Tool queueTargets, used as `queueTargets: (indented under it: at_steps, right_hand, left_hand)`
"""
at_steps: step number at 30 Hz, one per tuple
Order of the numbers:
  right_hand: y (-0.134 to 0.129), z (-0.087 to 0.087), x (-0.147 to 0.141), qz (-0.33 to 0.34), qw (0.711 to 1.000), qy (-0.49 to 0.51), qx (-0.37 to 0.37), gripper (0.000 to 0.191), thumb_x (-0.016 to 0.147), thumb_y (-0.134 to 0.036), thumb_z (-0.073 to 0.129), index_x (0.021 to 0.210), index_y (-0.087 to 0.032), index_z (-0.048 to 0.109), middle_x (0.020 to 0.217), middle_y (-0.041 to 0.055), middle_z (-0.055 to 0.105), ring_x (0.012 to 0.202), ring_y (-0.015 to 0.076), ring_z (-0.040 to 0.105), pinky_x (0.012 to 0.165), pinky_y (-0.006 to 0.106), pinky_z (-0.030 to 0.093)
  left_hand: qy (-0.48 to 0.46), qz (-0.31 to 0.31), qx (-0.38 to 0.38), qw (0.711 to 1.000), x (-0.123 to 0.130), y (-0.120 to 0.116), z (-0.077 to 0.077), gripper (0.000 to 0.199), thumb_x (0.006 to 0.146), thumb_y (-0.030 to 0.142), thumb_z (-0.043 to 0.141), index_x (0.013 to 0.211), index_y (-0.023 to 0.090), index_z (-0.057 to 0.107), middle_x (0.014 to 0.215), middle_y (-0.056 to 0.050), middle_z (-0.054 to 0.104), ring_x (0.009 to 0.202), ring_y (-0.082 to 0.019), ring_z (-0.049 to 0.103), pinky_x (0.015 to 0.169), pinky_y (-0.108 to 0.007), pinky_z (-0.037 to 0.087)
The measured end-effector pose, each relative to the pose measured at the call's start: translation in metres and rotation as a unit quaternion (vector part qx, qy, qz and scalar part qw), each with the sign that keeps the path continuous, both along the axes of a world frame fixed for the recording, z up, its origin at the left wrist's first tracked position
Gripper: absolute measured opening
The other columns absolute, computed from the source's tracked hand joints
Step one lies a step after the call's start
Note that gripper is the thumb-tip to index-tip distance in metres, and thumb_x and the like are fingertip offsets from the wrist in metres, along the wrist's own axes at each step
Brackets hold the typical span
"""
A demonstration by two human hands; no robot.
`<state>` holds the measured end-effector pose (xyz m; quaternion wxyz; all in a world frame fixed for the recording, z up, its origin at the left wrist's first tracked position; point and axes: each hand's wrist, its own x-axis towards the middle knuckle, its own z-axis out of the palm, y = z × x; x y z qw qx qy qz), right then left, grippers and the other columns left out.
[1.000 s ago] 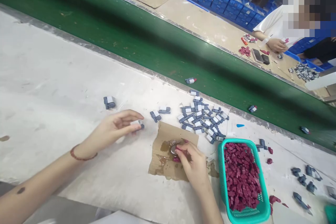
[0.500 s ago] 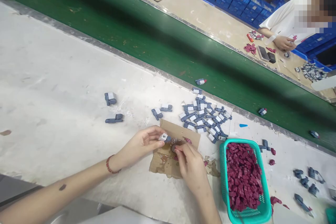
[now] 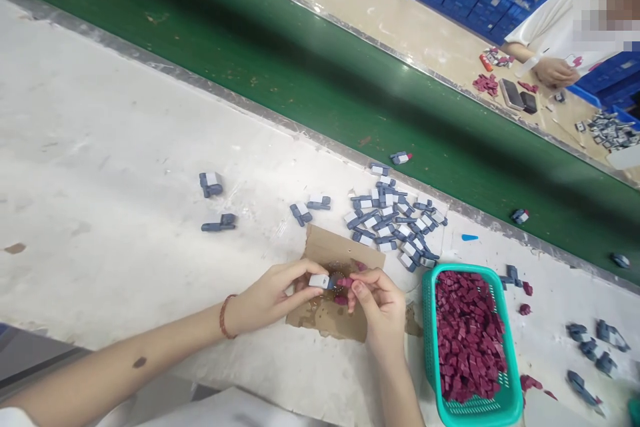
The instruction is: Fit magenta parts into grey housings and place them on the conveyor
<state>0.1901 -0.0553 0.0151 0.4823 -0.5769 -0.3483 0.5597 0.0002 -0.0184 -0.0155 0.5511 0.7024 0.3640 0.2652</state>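
Observation:
Between the thumb and fingers of my left hand point(image 3: 280, 290) is a small grey-and-white plastic part point(image 3: 319, 281), its blue-grey end turned right. My right hand point(image 3: 380, 300) pinches a small dark-red plastic piece point(image 3: 346, 282), close to that end; whether the two touch I cannot tell. Under both hands lies a stained piece of cardboard point(image 3: 345, 250), with a round dark dish point(image 3: 336, 273) partly hidden by the fingers and a few red pieces on it. A heap of similar grey-and-white parts point(image 3: 395, 220) lies just beyond the cardboard.
A green basket point(image 3: 430, 347) full of dark-red pieces point(image 3: 467, 333) stands right of my right hand. Loose grey parts point(image 3: 590, 349) lie farther right. Beyond the table edge runs a green conveyor belt point(image 3: 300, 87) carrying a few parts. Across it a person point(image 3: 555, 70) works at another table.
My right hand has come up from the dish and now holds a red piece against or near the grey-and-white part. The parts on the belt have shifted right in view, and the camera has moved slightly.

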Motion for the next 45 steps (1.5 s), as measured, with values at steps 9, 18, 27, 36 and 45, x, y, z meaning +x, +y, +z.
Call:
queueTargets:
  at_steps: [9,18,27,36,45]
  right_hand:
    - [0.002,0.0,-0.012,0.011,1.0,0.023,-0.018,0.032,0.074,-0.05,0.072,0.075,-0.018,0.066,0.054,-0.0012,0.059,0.044,0.0102,0.051,0.044,0.022,0.045]
    - [0.001,-0.003,-0.018,0.034,0.999,0.0,-0.02,0.03,0.075,-0.048,0.07,0.074,-0.018,0.065,0.057,-0.0006,0.059,0.047,0.0111,0.051,0.045,0.023,0.044]
    - [-0.006,0.0,-0.02,0.055,0.997,-0.061,0.003,0.02,0.082,-0.038,0.061,0.076,-0.019,0.064,0.063,0.0004,0.064,0.052,0.0122,0.054,0.051,0.024,0.044]
    - [-0.021,0.029,0.006,0.065,0.98,-0.181,0.05,0.017,0.09,-0.029,0.055,0.09,-0.022,0.071,0.087,0.0044,0.071,0.081,0.0189,0.065,0.071,0.029,0.05]
    - [-0.04,0.035,0.119,0.061,0.791,-0.608,0.005,0.025,0.085,-0.012,0.045,0.095,-0.022,0.066,0.098,0.0087,0.065,0.093,0.0276,0.06,0.081,0.04,0.048]
  left_hand:
    - [-0.011,0.005,0.027,1.0,0.001,0.0,-0.002,0.016,0.094,0.025,0.049,0.103,0.018,0.059,0.089,-0.006,0.067,0.069,-0.015,0.061,0.061,-0.023,0.049]
    - [-0.007,-0.005,0.022,1.0,0.002,0.0,0.002,0.016,0.094,0.026,0.048,0.1,0.018,0.061,0.086,-0.005,0.067,0.07,-0.015,0.061,0.061,-0.022,0.049]
    - [-0.001,0.006,0.045,0.999,0.0,-0.003,0.005,0.017,0.092,0.026,0.051,0.1,0.019,0.064,0.089,-0.008,0.072,0.076,-0.018,0.066,0.069,-0.026,0.053]
    - [0.028,-0.025,0.089,0.995,0.001,0.006,0.014,0.015,0.089,0.027,0.054,0.096,0.023,0.067,0.091,-0.006,0.073,0.081,-0.021,0.069,0.072,-0.028,0.055]
    - [0.12,0.156,0.082,0.977,0.007,0.114,0.03,0.046,0.077,0.051,0.062,0.104,0.014,0.065,0.1,-0.011,0.072,0.085,-0.023,0.065,0.079,-0.033,0.054]
